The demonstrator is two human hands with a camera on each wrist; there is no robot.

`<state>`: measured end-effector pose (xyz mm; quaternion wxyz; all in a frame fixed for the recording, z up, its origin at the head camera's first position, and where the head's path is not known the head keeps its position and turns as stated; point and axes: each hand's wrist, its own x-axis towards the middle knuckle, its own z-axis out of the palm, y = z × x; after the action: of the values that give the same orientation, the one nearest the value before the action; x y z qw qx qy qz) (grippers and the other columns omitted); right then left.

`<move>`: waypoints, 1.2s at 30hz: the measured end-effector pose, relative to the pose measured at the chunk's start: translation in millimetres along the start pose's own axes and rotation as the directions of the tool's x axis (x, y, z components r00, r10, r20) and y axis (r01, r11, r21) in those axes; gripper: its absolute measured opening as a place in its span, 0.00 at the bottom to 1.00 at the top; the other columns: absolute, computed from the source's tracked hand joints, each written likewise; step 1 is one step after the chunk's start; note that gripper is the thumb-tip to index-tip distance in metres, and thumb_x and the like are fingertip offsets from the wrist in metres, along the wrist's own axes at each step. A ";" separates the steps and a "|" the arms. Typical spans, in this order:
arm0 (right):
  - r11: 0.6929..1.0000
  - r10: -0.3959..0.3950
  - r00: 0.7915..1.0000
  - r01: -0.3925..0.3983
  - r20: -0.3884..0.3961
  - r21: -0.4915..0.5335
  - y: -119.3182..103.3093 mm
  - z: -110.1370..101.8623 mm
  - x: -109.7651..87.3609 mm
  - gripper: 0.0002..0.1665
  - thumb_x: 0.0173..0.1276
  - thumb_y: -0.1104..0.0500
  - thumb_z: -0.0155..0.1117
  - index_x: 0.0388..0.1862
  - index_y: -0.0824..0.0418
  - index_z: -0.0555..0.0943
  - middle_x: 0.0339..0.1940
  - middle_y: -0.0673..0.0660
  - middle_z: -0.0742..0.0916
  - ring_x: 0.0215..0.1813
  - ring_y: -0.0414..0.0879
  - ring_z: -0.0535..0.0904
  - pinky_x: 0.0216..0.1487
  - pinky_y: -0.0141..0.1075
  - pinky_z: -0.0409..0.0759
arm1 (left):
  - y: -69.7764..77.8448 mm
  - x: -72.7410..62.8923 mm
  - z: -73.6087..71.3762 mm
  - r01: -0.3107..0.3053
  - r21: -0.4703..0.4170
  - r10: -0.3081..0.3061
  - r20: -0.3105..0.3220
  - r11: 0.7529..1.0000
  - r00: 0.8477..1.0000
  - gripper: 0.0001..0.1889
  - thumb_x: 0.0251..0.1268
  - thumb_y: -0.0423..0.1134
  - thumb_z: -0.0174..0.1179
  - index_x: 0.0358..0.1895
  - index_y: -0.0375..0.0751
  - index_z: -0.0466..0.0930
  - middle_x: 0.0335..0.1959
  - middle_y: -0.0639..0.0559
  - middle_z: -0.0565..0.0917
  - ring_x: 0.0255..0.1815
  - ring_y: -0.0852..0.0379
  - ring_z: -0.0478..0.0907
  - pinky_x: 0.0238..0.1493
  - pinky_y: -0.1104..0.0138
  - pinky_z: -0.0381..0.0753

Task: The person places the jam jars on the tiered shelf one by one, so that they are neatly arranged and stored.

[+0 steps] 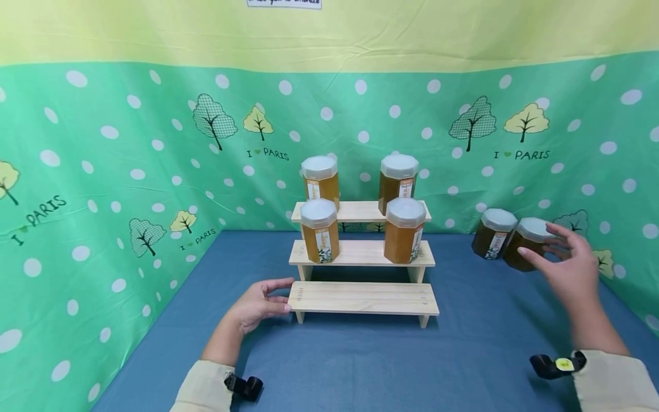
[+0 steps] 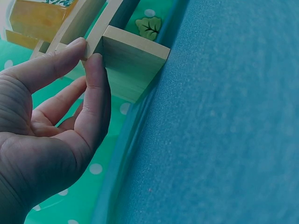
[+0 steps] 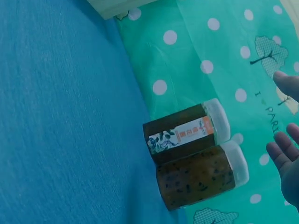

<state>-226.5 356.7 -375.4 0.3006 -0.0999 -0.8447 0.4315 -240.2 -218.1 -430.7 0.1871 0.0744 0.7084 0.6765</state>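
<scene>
My left hand (image 1: pixel 261 304) is at the left end of the lowest step of a wooden tiered display stand (image 1: pixel 362 297). In the left wrist view, thumb and forefinger pinch the edge of that board (image 2: pixel 96 35). My right hand (image 1: pixel 572 264) is held beside the outer of two dark honey jars (image 1: pixel 526 243), thumb and fingers spread apart. The right wrist view shows a gap between this hand (image 3: pixel 287 144) and that jar (image 3: pixel 196 179), which has dark specks inside. Its neighbour, a labelled jar (image 3: pixel 182 133), stands right against it. Both have white lids.
Two amber jars, left (image 1: pixel 320 234) and right (image 1: pixel 405 234), stand on the middle step. Behind them, another left jar (image 1: pixel 329 186) and right jar (image 1: pixel 393 186) stand on the top step. A blue cloth (image 1: pixel 360 366) covers the table, with a green dotted curtain (image 1: pixel 319 131) behind.
</scene>
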 end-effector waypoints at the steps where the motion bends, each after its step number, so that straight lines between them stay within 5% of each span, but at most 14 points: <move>1: 1.000 0.026 1.000 -0.026 0.000 -0.002 1.3 -0.8 0.9 0.41 0.63 0.52 0.71 0.74 0.52 0.66 0.70 0.60 0.69 0.57 0.39 0.74 0.40 0.15 0.71 | 0.0 0.1 -0.1 0.000 0.000 0.000 0.001 1.000 1.000 0.40 0.55 0.25 0.68 0.71 0.25 0.58 0.55 0.29 0.78 0.45 0.50 0.84 0.47 0.57 0.83; 6: 0.994 0.109 0.994 -0.109 -0.015 0.023 8.2 -3.3 5.6 0.41 0.64 0.51 0.70 0.74 0.46 0.65 0.73 0.55 0.67 0.65 0.43 0.72 0.48 0.17 0.73 | -0.3 0.4 -0.3 -0.003 -0.001 0.003 0.004 1.000 1.000 0.41 0.55 0.25 0.68 0.71 0.25 0.58 0.54 0.30 0.79 0.45 0.50 0.84 0.47 0.57 0.84; 15: 0.991 0.133 0.991 -0.133 -0.026 0.023 23.5 -4.1 17.9 0.42 0.64 0.51 0.70 0.75 0.45 0.64 0.76 0.45 0.64 0.71 0.44 0.66 0.62 0.28 0.71 | -0.6 0.7 0.0 -0.003 0.003 0.003 0.002 1.000 1.000 0.41 0.54 0.25 0.68 0.71 0.25 0.58 0.55 0.29 0.79 0.45 0.50 0.84 0.46 0.58 0.84; 28: 0.971 0.239 0.971 -0.238 0.020 -0.027 43.2 -0.4 40.0 0.46 0.64 0.43 0.67 0.77 0.43 0.58 0.78 0.54 0.60 0.74 0.62 0.60 0.66 0.54 0.68 | -1.0 0.5 0.0 0.001 0.001 -0.001 -0.005 1.000 1.000 0.40 0.55 0.25 0.68 0.72 0.26 0.59 0.54 0.30 0.79 0.45 0.50 0.84 0.46 0.58 0.84; 36: 0.977 0.183 0.979 -0.171 0.089 -0.123 47.0 0.7 51.4 0.50 0.66 0.44 0.64 0.79 0.60 0.52 0.77 0.69 0.56 0.72 0.71 0.55 0.60 0.66 0.65 | -0.6 0.2 0.1 0.004 -0.008 -0.004 -0.002 1.000 1.000 0.41 0.54 0.25 0.69 0.72 0.26 0.58 0.55 0.30 0.78 0.45 0.50 0.84 0.47 0.58 0.83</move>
<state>-272.2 406.8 -391.1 0.2120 -0.1702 -0.8698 0.4118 -240.3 -218.0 -431.4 0.1879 0.0714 0.7059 0.6792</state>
